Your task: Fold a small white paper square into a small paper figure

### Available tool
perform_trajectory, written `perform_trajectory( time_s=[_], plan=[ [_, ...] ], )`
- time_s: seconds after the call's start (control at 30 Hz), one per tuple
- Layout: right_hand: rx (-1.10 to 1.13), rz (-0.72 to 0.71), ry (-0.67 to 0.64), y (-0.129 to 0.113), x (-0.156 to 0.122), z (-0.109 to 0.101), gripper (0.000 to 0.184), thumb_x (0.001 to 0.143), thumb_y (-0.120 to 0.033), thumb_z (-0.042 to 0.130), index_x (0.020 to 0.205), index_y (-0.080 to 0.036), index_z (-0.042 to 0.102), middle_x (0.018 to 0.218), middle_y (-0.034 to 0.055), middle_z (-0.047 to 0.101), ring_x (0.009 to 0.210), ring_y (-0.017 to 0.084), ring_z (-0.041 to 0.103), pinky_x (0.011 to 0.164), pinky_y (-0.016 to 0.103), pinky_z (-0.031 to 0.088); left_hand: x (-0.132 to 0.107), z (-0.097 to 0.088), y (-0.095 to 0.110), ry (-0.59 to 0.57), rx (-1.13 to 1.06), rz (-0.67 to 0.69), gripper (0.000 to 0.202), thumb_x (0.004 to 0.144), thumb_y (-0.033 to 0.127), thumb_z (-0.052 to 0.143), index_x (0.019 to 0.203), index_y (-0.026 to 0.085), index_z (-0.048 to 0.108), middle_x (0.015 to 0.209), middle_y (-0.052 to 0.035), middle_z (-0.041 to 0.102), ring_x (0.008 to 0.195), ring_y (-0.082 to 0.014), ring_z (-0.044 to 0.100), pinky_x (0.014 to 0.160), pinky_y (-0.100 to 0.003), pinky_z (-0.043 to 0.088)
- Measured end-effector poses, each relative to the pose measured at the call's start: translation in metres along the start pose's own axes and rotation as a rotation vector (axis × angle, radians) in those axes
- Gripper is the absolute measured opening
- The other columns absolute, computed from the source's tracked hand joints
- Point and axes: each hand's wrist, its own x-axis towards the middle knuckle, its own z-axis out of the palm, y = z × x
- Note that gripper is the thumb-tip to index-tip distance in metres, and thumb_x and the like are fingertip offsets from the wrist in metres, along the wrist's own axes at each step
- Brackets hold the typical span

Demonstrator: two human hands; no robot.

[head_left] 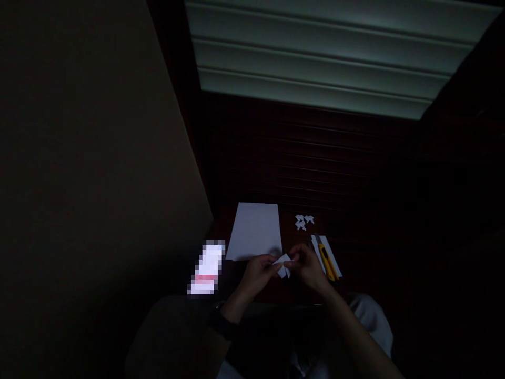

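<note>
A small piece of folded white paper (283,259) is held between my two hands, just above the near part of the dark table. My left hand (258,271) pinches its left side with thumb and fingers. On the other side, my right hand (310,267) grips the paper's right edge, thumb on top. Loose flaps point down toward me. Behind the hands lies a large white sheet of paper (255,229). Several small folded paper figures (303,221) sit together farther back on the right. The dim light hides finer creases.
A yellow utility knife (328,261) rests on a strip of white paper (336,263) to the right of my right hand. A lit, pixelated screen (207,269) is on the left. A wall (98,131) rises at the left, and a slatted shutter (315,58) stands behind.
</note>
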Motion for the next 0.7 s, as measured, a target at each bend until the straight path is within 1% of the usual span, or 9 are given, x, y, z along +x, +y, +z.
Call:
perform_trajectory(
  time_s=[0.07, 0.13, 0.23, 0.3, 0.4, 0.5, 0.53, 0.6, 0.7],
  plan=[
    [0.011, -0.021, -0.045, -0.002, 0.0, 0.0, 0.034, 0.064, -0.023, 0.07, 0.094, -0.021, 0.055, 0.074, -0.0031, 0.052, 0.066, 0.013, 0.05, 0.058, 0.023, 0.041, 0.001, 0.0, -0.001, 0.034, 0.009, -0.029, 0.025, 0.071, 0.034, 0.065, 0.08, 0.011, 0.064, 0.075, -0.0073, 0.067, 0.065, -0.0174, 0.062, 0.057, -0.025, 0.047],
    [0.03, -0.033, -0.105, -0.004, 0.0, 0.0, 0.04, 0.063, -0.022, 0.071, 0.099, -0.021, 0.055, 0.077, -0.0025, 0.053, 0.07, 0.013, 0.051, 0.06, 0.023, 0.041, 0.001, 0.0, 0.0, 0.032, 0.007, -0.043, 0.025, 0.071, 0.034, 0.065, 0.079, 0.011, 0.065, 0.074, -0.0076, 0.067, 0.063, -0.0174, 0.062, 0.056, -0.025, 0.047],
    [0.069, -0.026, -0.127, -0.001, 0.0, 0.001, 0.04, 0.062, -0.019, 0.071, 0.099, -0.022, 0.055, 0.075, -0.0037, 0.05, 0.066, 0.012, 0.05, 0.058, 0.022, 0.04, 0.0, 0.001, 0.001, 0.005, 0.004, -0.031, 0.026, 0.071, 0.035, 0.064, 0.079, 0.01, 0.066, 0.073, -0.008, 0.067, 0.063, -0.0172, 0.062, 0.055, -0.025, 0.047],
    [0.094, -0.016, -0.082, 0.005, 0.0, 0.002, 0.04, 0.06, -0.017, 0.071, 0.096, -0.022, 0.056, 0.071, -0.005, 0.047, 0.062, 0.011, 0.048, 0.054, 0.021, 0.038, -0.001, 0.002, 0.001, 0.0, -0.022, -0.021, 0.028, 0.071, 0.035, 0.065, 0.084, 0.01, 0.066, 0.077, -0.0085, 0.068, 0.066, -0.0175, 0.062, 0.056, -0.025, 0.047],
    [0.136, -0.002, 0.028, 0.013, 0.0, 0.005, 0.042, 0.058, -0.016, 0.072, 0.096, -0.022, 0.055, 0.064, -0.0066, 0.043, 0.057, 0.01, 0.045, 0.051, 0.02, 0.037, -0.002, 0.004, -0.003, 0.014, -0.083, -0.016, 0.035, 0.068, 0.033, 0.069, 0.095, 0.012, 0.064, 0.079, -0.0076, 0.068, 0.068, -0.0173, 0.062, 0.058, -0.025, 0.048],
    [0.194, 0.012, 0.102, 0.013, -0.003, 0.009, 0.045, 0.06, -0.02, 0.072, 0.102, -0.022, 0.054, 0.064, -0.0066, 0.045, 0.054, 0.01, 0.044, 0.051, 0.021, 0.038, -0.001, 0.005, -0.007, 0.055, -0.123, -0.03, 0.034, 0.066, 0.032, 0.071, 0.092, 0.012, 0.063, 0.078, -0.0073, 0.068, 0.07, -0.0173, 0.062, 0.06, -0.025, 0.048],
    [0.214, 0.018, 0.099, 0.011, -0.004, 0.01, 0.047, 0.061, -0.022, 0.072, 0.104, -0.022, 0.054, 0.064, -0.0059, 0.047, 0.055, 0.01, 0.046, 0.052, 0.022, 0.039, -0.001, 0.005, -0.008, 0.076, -0.137, -0.04, 0.033, 0.066, 0.033, 0.071, 0.091, 0.012, 0.064, 0.08, -0.0082, 0.068, 0.073, -0.018, 0.063, 0.061, -0.025, 0.049],
    [0.255, 0.03, 0.045, 0.004, -0.008, 0.012, 0.049, 0.064, -0.027, 0.071, 0.108, -0.022, 0.053, 0.07, -0.0029, 0.054, 0.061, 0.013, 0.052, 0.056, 0.024, 0.041, 0.0, 0.004, -0.008, 0.124, -0.158, -0.059, 0.032, 0.067, 0.034, 0.07, 0.09, 0.012, 0.064, 0.086, -0.0098, 0.068, 0.078, -0.0194, 0.062, 0.063, -0.027, 0.05],
    [0.291, 0.043, -0.065, -0.005, -0.011, 0.01, 0.05, 0.066, -0.032, 0.071, 0.112, -0.023, 0.052, 0.086, 0.0022, 0.061, 0.076, 0.018, 0.057, 0.066, 0.028, 0.044, 0.0, 0.002, -0.005, 0.138, -0.156, -0.074, 0.032, 0.067, 0.036, 0.069, 0.089, 0.013, 0.065, 0.09, -0.0101, 0.067, 0.081, -0.02, 0.062, 0.064, -0.027, 0.05]
  ],
)
